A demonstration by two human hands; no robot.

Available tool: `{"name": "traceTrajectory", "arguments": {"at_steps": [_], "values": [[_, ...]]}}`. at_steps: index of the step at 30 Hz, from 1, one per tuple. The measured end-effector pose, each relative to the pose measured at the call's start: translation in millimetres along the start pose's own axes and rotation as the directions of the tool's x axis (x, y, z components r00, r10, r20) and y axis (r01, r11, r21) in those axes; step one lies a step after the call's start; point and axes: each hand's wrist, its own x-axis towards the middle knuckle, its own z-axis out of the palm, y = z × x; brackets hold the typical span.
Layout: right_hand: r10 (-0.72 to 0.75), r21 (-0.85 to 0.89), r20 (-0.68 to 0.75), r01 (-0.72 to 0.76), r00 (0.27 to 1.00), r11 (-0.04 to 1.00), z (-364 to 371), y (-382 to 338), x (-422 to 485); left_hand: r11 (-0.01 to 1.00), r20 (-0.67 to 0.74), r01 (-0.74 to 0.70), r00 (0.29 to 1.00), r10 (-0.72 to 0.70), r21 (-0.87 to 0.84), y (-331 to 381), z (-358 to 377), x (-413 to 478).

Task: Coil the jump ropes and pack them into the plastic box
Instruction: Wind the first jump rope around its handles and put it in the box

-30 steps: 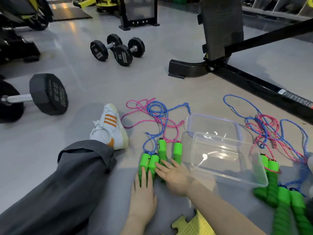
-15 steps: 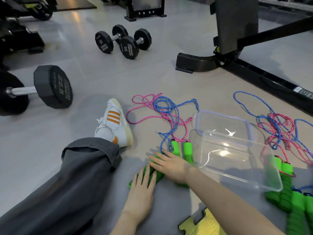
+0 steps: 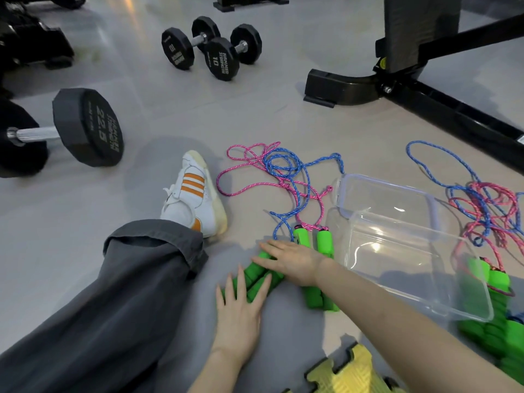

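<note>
Pink and blue jump ropes (image 3: 283, 177) lie tangled on the grey floor, their green foam handles (image 3: 303, 239) near me. My left hand (image 3: 241, 310) lies flat with straight fingers on two tilted handles (image 3: 256, 275). My right hand (image 3: 292, 260) rests palm down across the handles, fingers straight. The clear plastic box (image 3: 419, 282) stands just right of my right hand, its lid (image 3: 385, 194) behind it. A second tangle of ropes (image 3: 482, 205) with green handles (image 3: 493, 333) lies right of the box.
My leg in grey trousers and a white shoe (image 3: 192, 199) stretch out on the left. A large dumbbell (image 3: 71, 134) and two small dumbbells (image 3: 209, 49) lie beyond. A black machine base (image 3: 397, 92) runs across the right. A yellow foam mat piece (image 3: 348, 373) is at the bottom.
Both hands slid left over the handles. The two left handles turned from upright to slanting left. My view moved closer and tilted.
</note>
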Motion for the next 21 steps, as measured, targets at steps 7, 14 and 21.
{"name": "traceTrajectory", "arguments": {"at_steps": [7, 14, 21], "values": [[-0.008, -0.036, 0.009, 0.008, 1.000, 0.999, -3, 0, 5, 0.990, -0.062, -0.104, 0.992, 0.110, 0.091, -10, -4, 3], [0.031, 0.102, -0.027, -0.028, 0.999, 0.994, -6, 0, -9, 0.937, -0.216, -0.226, 0.933, 0.287, 0.265, -18, -8, 8], [0.110, 0.088, -0.212, -0.094, 0.971, 0.992, -37, 18, -30, 0.849, -0.324, -0.261, 0.840, 0.434, 0.460, -24, -46, 43]]}}
